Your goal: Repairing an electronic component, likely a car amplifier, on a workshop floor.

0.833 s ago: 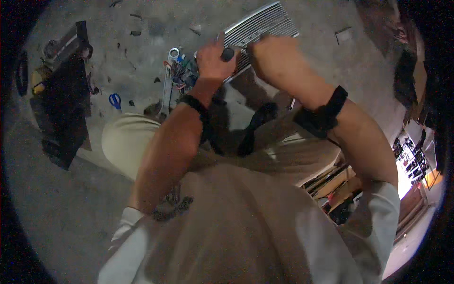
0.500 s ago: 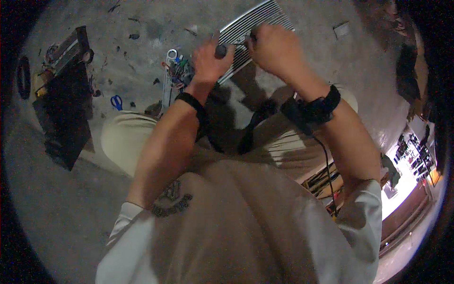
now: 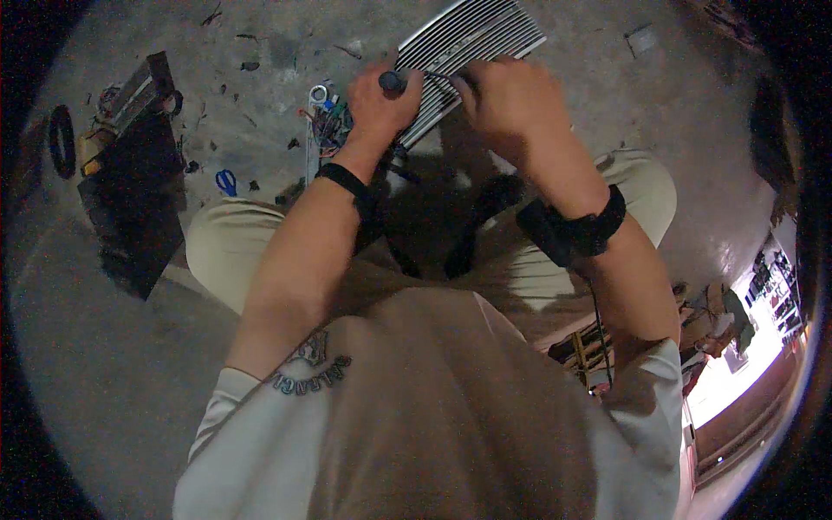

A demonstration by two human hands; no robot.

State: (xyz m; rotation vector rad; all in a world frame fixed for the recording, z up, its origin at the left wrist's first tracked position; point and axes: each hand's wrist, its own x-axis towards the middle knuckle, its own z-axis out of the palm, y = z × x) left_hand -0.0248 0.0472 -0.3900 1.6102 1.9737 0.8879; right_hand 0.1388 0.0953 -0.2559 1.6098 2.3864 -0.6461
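Observation:
Both hands are raised in front of me over a silver metal panel with many parallel slats (image 3: 477, 35). My left hand (image 3: 374, 108) is closed around a dark handle with a round end (image 3: 393, 84); the tool's working end cannot be made out. Beside it, my right hand (image 3: 517, 102) has its fingers pinched together at the panel's near edge. A thin dark strand (image 3: 438, 75) spans the gap between the hands and reaches the right fingertips. Left of my left hand lie a tangle of coloured wires (image 3: 332, 130) and a silver piece with a ring end (image 3: 318, 94).
Blue-handled scissors (image 3: 226, 182) lie on the concrete floor (image 3: 260, 95) by my left knee. Further left are a black sheet (image 3: 134, 212), another slatted piece (image 3: 139, 94) and a black ring (image 3: 61, 142). Small scraps are scattered around. Assorted items (image 3: 715, 321) stand at the right.
My left hand and the dark handle have shifted slightly left. My right hand has lowered and moved a little right, so the gap between the hands is wider.

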